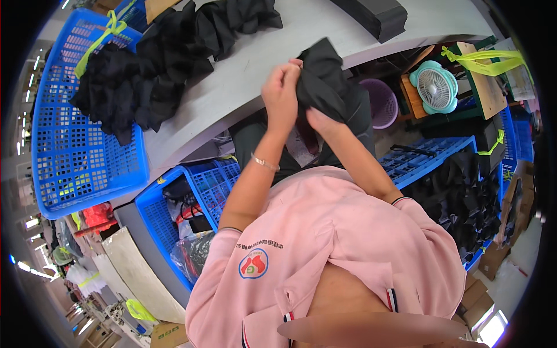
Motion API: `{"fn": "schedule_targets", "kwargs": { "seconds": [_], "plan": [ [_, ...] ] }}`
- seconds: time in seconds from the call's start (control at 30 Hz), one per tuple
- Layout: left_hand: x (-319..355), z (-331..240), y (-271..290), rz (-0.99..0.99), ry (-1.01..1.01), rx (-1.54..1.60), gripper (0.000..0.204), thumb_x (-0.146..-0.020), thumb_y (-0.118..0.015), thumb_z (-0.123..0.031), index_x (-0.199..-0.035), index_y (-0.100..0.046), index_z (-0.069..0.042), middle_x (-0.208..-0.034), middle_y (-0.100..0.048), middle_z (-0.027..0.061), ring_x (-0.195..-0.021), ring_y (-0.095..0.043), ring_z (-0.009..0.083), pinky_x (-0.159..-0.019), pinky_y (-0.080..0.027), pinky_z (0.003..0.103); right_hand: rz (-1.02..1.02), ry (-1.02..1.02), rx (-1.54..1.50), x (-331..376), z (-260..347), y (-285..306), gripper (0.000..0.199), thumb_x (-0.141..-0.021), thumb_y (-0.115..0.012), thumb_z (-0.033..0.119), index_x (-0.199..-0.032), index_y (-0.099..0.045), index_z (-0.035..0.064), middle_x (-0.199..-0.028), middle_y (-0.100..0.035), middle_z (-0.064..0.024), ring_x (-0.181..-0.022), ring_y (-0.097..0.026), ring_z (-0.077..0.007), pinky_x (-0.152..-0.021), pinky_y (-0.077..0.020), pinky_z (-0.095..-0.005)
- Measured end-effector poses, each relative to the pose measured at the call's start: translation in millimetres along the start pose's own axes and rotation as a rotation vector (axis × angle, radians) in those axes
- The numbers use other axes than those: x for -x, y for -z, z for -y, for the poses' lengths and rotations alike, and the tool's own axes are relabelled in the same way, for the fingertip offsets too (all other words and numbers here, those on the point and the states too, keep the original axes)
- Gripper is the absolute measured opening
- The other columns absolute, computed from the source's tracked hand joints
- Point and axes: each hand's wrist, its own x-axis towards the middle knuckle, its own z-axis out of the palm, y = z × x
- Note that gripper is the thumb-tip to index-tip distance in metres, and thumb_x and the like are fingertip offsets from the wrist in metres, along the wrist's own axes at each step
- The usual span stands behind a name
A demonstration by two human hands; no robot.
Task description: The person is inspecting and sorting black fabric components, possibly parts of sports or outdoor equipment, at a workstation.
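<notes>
Black cloth (325, 84) — pinched by left hand (282, 82) — hides fingers of right hand (324, 122), grip unclear.

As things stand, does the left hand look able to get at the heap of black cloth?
Probably yes, once freed: the left hand appears to pinch the black cloth piece, but only bare tabletop shows between it and the heap of black cloth.
</notes>
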Motion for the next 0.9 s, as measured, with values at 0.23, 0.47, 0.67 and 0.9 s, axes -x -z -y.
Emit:
{"fn": "schedule_targets", "kwargs": {
  "seconds": [0.23,0.47,0.67,0.9],
  "plan": [
    [-96,37,21,-0.119,-0.167,-0.036,0.022,-0.091,-0.072,-0.019,-0.088,-0.073,0.003,-0.074,-0.062,-0.0045,-0.07,-0.051,0.0052,-0.063,-0.042,0.023,0.305,-0.043,0.886,95,28,4,0.032,-0.103,-0.049,0.012,-0.129,-0.053,-0.0057,-0.12,-0.06,-0.0168,-0.113,-0.058,-0.018,-0.097,-0.0462,-0.0317],
    [-81,9,62,-0.017,0.155,0.231,0.014,-0.094,-0.072,-0.011,-0.098,-0.071,0.002,-0.087,-0.069,0.0018,-0.077,-0.062,0.0074,-0.07,-0.05,0.022,-0.316,-0.313,0.499,121,46,56,0.053,-0.101,-0.059,0.021,-0.144,-0.041,-0.0038,-0.145,-0.045,-0.0201,-0.127,-0.054,-0.0254,-0.108,-0.0421,-0.037],
    [-10,-29,16,0.256,0.176,0.026,0.012,-0.094,-0.073,-0.013,-0.094,-0.073,-0.001,-0.086,-0.068,-0.0024,-0.075,-0.057,0.0038,-0.067,-0.046,0.019,-0.146,0.503,1.37,55,41,23,0.073,-0.089,-0.073,0.022,-0.147,-0.035,-0.0004,-0.154,-0.033,-0.0247,-0.138,-0.041,-0.0412,-0.11,-0.0383,-0.0427],
    [4,-35,38,0.132,0.014,0.075,0.019,-0.096,-0.07,-0.016,-0.087,-0.071,0.001,-0.083,-0.067,0.0006,-0.077,-0.057,0.0054,-0.071,-0.045,0.02,-0.131,-0.147,0.701,15,69,7,0.023,-0.089,-0.056,-0.003,-0.109,-0.068,-0.0005,-0.103,-0.072,-0.0099,-0.092,-0.069,-0.0157,-0.08,-0.0551,-0.0289]
  ]
}}
